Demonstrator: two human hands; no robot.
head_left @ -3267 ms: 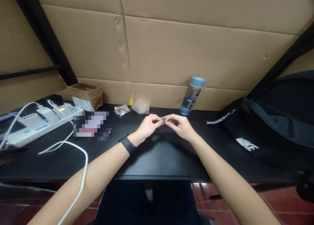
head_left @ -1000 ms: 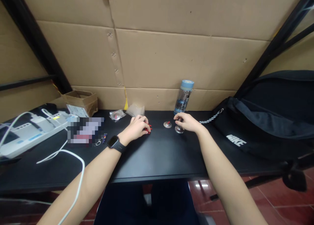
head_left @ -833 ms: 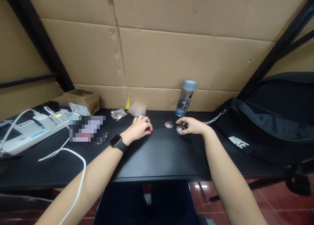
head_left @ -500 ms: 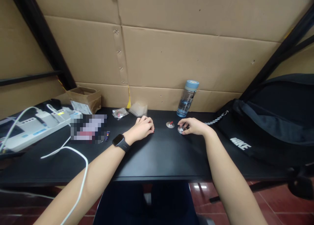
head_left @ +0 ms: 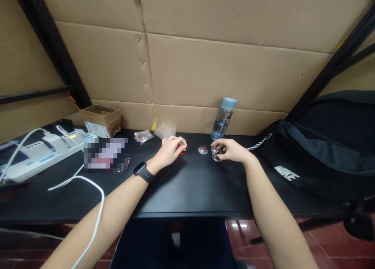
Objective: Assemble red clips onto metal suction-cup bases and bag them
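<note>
Right hand (head_left: 233, 150) holds a seemingly clear disc (head_left: 215, 150) near the bottle (head_left: 224, 119).

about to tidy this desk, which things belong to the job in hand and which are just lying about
Likely with the job:
red pieces at the left hand
clear round pieces at the right hand
clear disc with red part, between the hands

Apparently just lying about:
blue-capped bottle
black bag
power strip
cardboard box
</note>
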